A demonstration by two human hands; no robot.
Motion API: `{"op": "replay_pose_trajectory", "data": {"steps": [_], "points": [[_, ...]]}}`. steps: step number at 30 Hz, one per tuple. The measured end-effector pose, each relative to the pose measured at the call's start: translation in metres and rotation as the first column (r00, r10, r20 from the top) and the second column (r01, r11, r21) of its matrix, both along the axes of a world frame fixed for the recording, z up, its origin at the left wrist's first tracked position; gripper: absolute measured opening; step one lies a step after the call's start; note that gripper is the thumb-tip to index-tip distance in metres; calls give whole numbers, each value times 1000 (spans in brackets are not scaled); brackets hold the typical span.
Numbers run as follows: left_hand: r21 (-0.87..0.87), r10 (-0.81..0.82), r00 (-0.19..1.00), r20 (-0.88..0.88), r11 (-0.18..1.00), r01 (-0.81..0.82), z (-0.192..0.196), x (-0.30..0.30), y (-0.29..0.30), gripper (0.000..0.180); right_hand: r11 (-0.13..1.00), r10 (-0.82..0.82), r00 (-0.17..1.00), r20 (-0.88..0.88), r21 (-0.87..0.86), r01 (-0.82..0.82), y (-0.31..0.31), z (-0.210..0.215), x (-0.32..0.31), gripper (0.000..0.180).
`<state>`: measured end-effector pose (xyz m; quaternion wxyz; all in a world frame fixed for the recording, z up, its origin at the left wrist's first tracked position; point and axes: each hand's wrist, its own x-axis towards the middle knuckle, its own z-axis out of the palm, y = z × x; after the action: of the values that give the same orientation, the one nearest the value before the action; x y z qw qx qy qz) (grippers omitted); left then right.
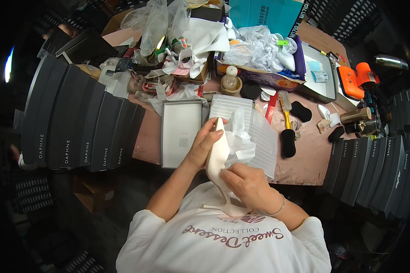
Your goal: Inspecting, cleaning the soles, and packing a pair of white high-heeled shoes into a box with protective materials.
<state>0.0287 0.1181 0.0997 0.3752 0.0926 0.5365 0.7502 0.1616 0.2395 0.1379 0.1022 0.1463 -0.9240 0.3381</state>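
White T-shirt (214, 250) foremost, I see a cream high-heeled shoe (217, 157) held just before it, toe pinched in the left hand (202, 148), right hand (250, 182) curled against its side, exact grip unclear.

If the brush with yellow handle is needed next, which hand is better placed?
Probably the right hand: though also at the pale shoe, it lies nearer the brush, while the left hand grips the toe.
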Motion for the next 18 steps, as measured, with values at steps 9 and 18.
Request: {"op": "replay_pose_trajectory", "data": {"steps": [9, 18], "points": [[32, -8, 1000, 5, 999, 7, 2, -2, 0, 47, 999, 22, 995, 98, -41, -18, 3, 9, -2, 24], [61, -33, 999, -8, 998, 33, 0, -5, -6, 47, 980, -5, 998, -60, -197, -7, 17, 16, 2, 19]]}}
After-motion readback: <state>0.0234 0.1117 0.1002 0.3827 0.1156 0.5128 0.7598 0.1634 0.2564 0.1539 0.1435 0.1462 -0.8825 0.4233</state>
